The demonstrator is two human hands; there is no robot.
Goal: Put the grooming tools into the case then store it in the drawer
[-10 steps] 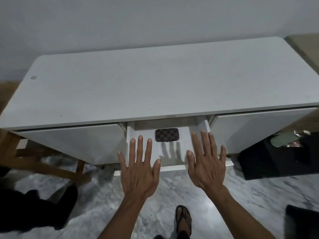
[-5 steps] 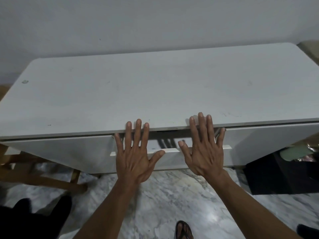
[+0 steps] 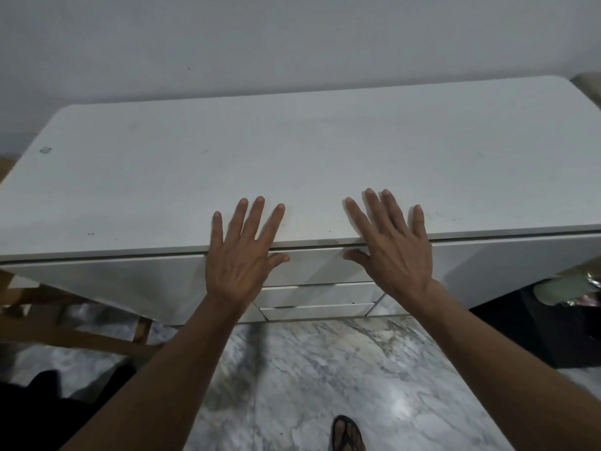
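Observation:
The white top drawer [image 3: 317, 266] in the middle of the white cabinet [image 3: 292, 164] is pushed in flush with the cabinet front. The checkered case is hidden inside it. My left hand [image 3: 244, 252] lies flat with fingers spread over the drawer's left end, fingertips reaching past the cabinet's front edge. My right hand [image 3: 395, 249] is spread the same way over the drawer's right end. Both palms hold nothing. No grooming tools show.
Two lower drawers [image 3: 317, 302] sit below the top one. A wooden frame [image 3: 74, 330] stands at the left, a dark box [image 3: 553, 330] at the right. Marble floor [image 3: 309, 369] lies below, with my sandalled foot [image 3: 346, 434] on it.
The drawer, open with the checkered case inside a second ago, has slid shut under both hands. My hands moved forward with it and the case went out of sight.

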